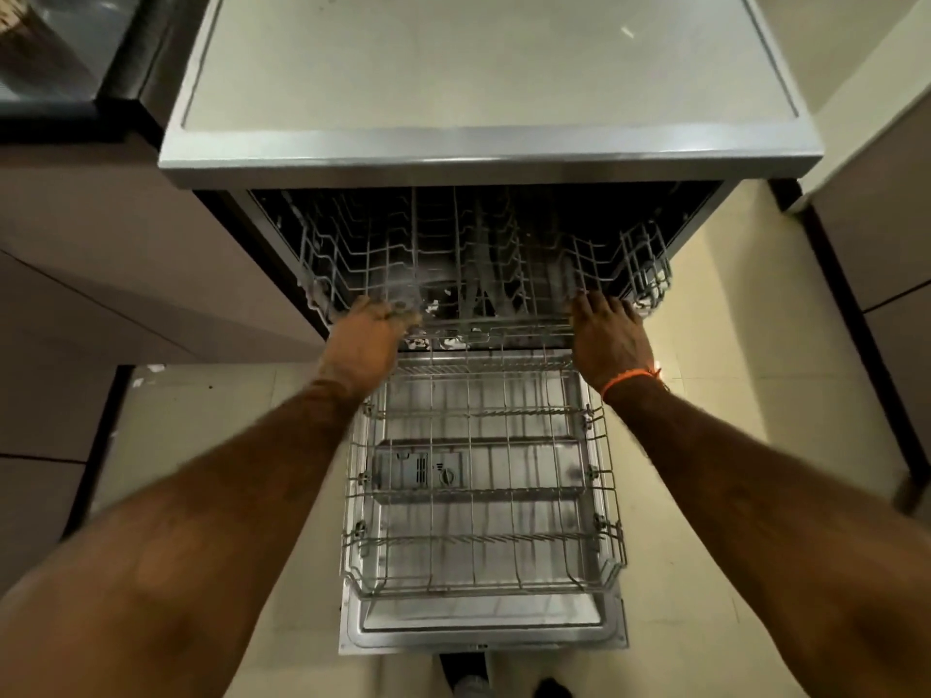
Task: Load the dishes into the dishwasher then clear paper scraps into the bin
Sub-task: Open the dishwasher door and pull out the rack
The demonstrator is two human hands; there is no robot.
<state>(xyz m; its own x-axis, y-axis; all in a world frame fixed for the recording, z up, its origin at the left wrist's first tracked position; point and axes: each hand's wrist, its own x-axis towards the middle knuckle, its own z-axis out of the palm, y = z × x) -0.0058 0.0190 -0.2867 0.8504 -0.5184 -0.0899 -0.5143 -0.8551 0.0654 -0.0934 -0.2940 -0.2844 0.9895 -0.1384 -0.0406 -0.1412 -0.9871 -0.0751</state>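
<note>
The dishwasher [483, 153] stands open below me, its door [483, 632] folded down flat. The lower wire rack [478, 496] is pulled out over the door and holds no dishes. The upper wire rack [453, 264] sits partly out of the tub. My left hand [365, 340] grips the upper rack's front rail at its left side. My right hand [607, 335], with an orange thread at the wrist, rests on the same rail at the right, fingers curled over the wire. I see no dishes in view.
Grey cabinet fronts flank the dishwasher left [126, 274] and right [886, 244]. Pale floor tiles [201, 410] lie on both sides of the door. A few white paper scraps [151, 370] lie on the floor at the left cabinet's foot. A dark glass appliance [55, 52] fills the top left.
</note>
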